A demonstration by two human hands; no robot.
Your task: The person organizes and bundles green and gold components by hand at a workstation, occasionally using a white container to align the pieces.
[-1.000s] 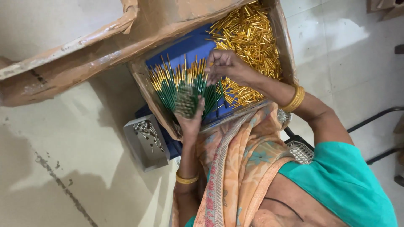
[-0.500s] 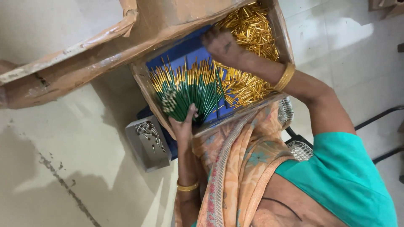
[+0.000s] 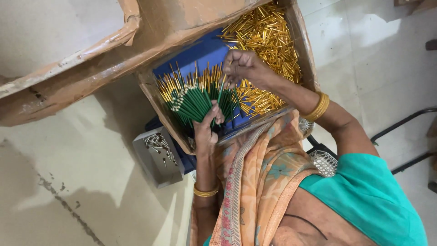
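My left hand grips a fanned bundle of thin green sticks with gold tips, held over an open cardboard box lined in blue. My right hand is over the right end of the fan. Its fingers are pinched on the top of one green stick. A heap of loose gold tubes fills the far right of the box, just beyond my right hand. Gold bangles circle both wrists.
A small grey metal tray of little silvery pieces sits on the floor left of my left arm. A white mesh basket lies by my right elbow. Torn cardboard flaps lie at upper left, and a dark metal frame stands at right.
My right hand reached up to the far side of the box over the gold tubes, then came back down to the fan of sticks. My left hand kept hold of the bundle, shifting slightly.
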